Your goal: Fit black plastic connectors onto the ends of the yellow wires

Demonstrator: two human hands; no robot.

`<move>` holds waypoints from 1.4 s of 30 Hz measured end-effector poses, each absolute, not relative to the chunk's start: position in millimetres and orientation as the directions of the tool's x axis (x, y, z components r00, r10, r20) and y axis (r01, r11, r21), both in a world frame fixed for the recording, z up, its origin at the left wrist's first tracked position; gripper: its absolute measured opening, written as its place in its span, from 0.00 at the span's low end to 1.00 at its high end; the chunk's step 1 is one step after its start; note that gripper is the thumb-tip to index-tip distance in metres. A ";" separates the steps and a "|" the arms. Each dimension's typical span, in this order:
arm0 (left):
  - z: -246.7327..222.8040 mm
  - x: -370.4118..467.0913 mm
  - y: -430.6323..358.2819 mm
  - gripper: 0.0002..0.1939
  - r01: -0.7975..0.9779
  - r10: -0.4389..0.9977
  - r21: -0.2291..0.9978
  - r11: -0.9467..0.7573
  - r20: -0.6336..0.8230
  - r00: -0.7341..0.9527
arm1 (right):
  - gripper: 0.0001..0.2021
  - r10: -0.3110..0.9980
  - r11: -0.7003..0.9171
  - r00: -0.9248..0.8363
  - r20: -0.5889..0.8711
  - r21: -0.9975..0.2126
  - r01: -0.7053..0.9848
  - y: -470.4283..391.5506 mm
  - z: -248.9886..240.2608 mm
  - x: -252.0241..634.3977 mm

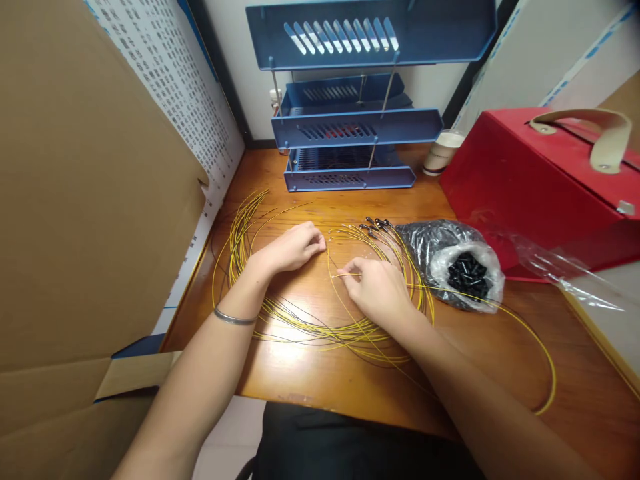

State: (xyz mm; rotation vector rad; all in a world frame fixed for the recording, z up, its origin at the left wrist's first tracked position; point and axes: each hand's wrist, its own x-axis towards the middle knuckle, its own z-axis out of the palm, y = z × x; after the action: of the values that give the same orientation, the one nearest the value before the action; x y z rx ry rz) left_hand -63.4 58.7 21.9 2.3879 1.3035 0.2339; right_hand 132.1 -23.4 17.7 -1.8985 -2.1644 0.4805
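My right hand (377, 290) pinches a thin yellow wire (347, 275) close to its tip, and the wire runs out behind the hand in a loop to the right. My left hand (297, 247) is closed, thumb and fingertips pressed together low over the table; what they hold, if anything, is too small to make out. Around both hands lies a loose coil of yellow and dark wires (320, 330). Several wire ends lie between the hands. Beyond my right hand, some ends carry small black fittings (379, 225).
A plastic bag (430, 243) of small black pieces (467, 275) lies open at the right. Behind it stand a red box (505, 180) with a beige handle and a paper cup (443, 153). A blue tiered tray (357, 127) is at the back; cardboard (95, 200) rises at the left.
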 end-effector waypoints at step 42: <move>26.9 -37.1 28.9 0.15 0.199 0.974 0.979 -0.043 -0.003 0.225 | 0.10 0.992 0.122 -0.103 0.066 -0.491 0.863 -27.8 18.2 133.8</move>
State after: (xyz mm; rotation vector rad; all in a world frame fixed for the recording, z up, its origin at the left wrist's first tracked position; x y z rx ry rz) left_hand -37.1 28.9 26.9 1.4702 1.1719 0.9503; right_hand 133.8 -27.8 18.2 -1.7979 -2.0293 0.4694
